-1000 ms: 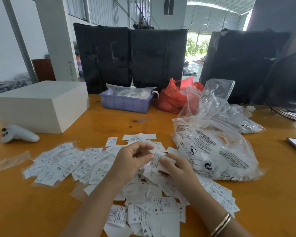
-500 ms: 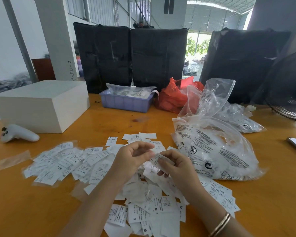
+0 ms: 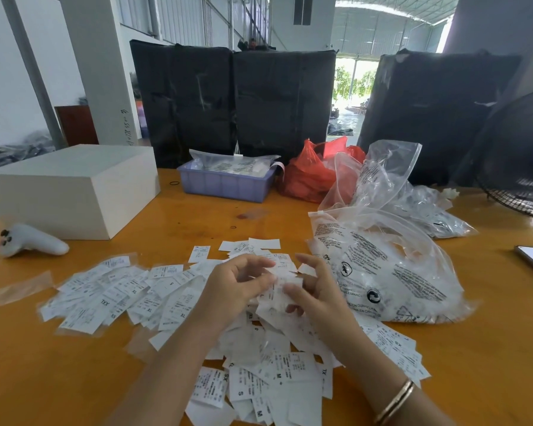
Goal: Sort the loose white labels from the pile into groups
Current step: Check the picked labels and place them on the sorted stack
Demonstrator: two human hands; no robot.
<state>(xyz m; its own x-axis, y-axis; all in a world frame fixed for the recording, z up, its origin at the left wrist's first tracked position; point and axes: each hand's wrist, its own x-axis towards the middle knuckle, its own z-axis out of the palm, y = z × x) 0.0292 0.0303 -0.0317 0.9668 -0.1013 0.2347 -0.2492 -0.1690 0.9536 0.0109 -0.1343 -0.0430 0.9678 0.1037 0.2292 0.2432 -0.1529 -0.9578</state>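
My left hand point(image 3: 240, 281) and right hand point(image 3: 313, 290) each have a pinching grip on the same small bunch of white labels point(image 3: 282, 284), held just above the loose pile point(image 3: 268, 342) mid-counter point(image 3: 74, 379); sorted labels point(image 3: 111, 293) lie to the left. Risk: these thin slips cling together, so two sizes could go down as one, or a dropped slip could fall back into the pile or slide into the sorted spread right beside it. Print on the held labels is blurred so size unreadable, my fingers hide how many I hold, and pile's near edge is cut off.
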